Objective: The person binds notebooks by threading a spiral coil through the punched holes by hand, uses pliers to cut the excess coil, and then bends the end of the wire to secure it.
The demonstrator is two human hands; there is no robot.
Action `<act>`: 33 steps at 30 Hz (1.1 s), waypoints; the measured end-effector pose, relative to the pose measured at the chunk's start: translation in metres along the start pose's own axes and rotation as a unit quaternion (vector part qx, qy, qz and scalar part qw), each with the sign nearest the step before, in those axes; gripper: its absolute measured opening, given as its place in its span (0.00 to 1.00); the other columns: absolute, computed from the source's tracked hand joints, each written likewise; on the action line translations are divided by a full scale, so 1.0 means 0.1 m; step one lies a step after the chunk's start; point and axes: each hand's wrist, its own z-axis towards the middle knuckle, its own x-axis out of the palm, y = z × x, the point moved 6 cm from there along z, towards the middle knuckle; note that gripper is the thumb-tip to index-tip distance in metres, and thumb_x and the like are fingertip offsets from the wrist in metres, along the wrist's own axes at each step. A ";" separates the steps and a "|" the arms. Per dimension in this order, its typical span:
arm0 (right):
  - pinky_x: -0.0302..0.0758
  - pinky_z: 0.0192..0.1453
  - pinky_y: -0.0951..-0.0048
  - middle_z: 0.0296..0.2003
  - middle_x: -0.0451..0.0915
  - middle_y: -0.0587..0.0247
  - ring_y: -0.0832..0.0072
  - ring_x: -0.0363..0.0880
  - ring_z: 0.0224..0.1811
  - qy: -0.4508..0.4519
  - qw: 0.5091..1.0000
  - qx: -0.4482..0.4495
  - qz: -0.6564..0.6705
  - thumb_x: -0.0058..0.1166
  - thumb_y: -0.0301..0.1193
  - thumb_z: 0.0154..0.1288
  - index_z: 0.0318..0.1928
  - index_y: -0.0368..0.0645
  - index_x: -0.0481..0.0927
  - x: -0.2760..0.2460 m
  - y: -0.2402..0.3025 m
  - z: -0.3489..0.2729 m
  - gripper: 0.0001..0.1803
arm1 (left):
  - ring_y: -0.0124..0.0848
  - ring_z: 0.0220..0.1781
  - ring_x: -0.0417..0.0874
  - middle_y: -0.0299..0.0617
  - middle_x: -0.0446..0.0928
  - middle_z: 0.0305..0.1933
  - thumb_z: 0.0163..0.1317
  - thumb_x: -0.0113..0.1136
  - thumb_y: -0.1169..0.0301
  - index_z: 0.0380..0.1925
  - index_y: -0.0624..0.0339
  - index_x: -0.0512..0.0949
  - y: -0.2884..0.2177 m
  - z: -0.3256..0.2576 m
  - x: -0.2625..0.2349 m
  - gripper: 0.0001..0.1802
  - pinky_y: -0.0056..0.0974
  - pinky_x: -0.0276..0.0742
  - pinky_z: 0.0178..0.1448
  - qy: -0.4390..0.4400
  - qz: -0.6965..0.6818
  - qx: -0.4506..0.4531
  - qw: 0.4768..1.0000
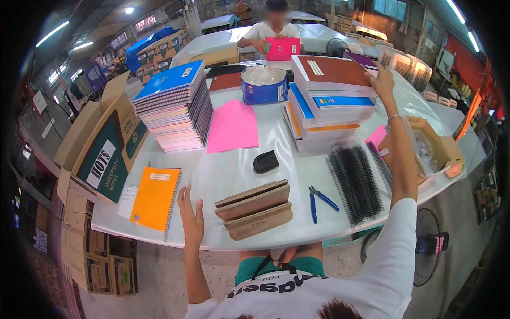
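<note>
My left hand [192, 220] hovers by the table's front edge with fingers apart and nothing in it. Beside it lies a spiral-bound orange notebook [154, 198]. At the far right, my right hand [383, 84] curls its fingers at the right edge of a brown-covered notebook [337, 71] on top of a stack. Below that are more loose page blocks with blue covers [343, 102]. Closer in are a grooved wooden block [254, 208], blue-handled cutting pliers [322, 203], a small black curved piece [265, 161] and a pile of black binding coils [353, 185].
Spiral notebooks under a blue cover [171, 81] form a tall stack, near a pink sheet [232, 126] and a blue tub [264, 85]. Cartons flank the table: a green-sided box [109, 151] left, an open box [449, 146] right. Opposite, a person holds a pink notebook [282, 49].
</note>
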 end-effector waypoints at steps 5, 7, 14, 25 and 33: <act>0.75 0.53 0.65 0.44 0.81 0.53 0.63 0.81 0.46 0.253 0.889 -0.167 0.342 0.63 0.36 0.57 0.47 0.38 0.81 -0.26 0.99 -0.12 0.19 | 0.47 0.70 0.59 0.53 0.58 0.68 0.69 0.46 0.50 0.66 0.59 0.61 -0.04 -0.15 0.13 0.33 0.48 0.52 0.72 0.001 -0.116 -0.020 0.993; 0.76 0.52 0.68 0.44 0.81 0.55 0.66 0.81 0.45 0.289 0.862 -0.155 0.388 0.64 0.30 0.55 0.44 0.37 0.82 -0.14 1.09 -0.16 0.16 | 0.46 0.68 0.62 0.52 0.62 0.66 0.68 0.46 0.49 0.66 0.58 0.61 -0.11 -0.19 0.27 0.34 0.46 0.55 0.71 0.069 -0.179 -0.025 0.981; 0.77 0.43 0.70 0.34 0.84 0.51 0.65 0.83 0.34 0.314 0.893 -0.158 0.283 0.65 0.24 0.51 0.38 0.34 0.84 -0.02 1.18 -0.06 0.12 | 0.44 0.65 0.67 0.52 0.66 0.63 0.65 0.48 0.44 0.67 0.53 0.61 -0.34 -0.27 0.48 0.36 0.45 0.59 0.69 0.155 -0.306 -0.086 0.936; 0.76 0.44 0.69 0.35 0.84 0.49 0.65 0.82 0.36 0.330 0.876 -0.139 0.323 0.63 0.29 0.55 0.38 0.33 0.83 0.01 1.11 -0.06 0.12 | 0.47 0.66 0.66 0.51 0.71 0.59 0.60 0.28 0.28 0.65 0.52 0.65 -0.29 0.07 0.44 0.47 0.52 0.51 0.73 0.228 -0.259 -0.046 0.937; 0.75 0.46 0.62 0.36 0.82 0.52 0.56 0.80 0.39 0.208 0.915 -0.248 0.241 0.57 0.26 0.58 0.38 0.36 0.82 -0.01 1.21 -0.21 0.08 | 0.41 0.57 0.72 0.50 0.73 0.52 0.63 0.19 0.30 0.62 0.57 0.68 -0.32 0.11 0.40 0.48 0.47 0.58 0.69 0.172 -0.268 -0.017 0.948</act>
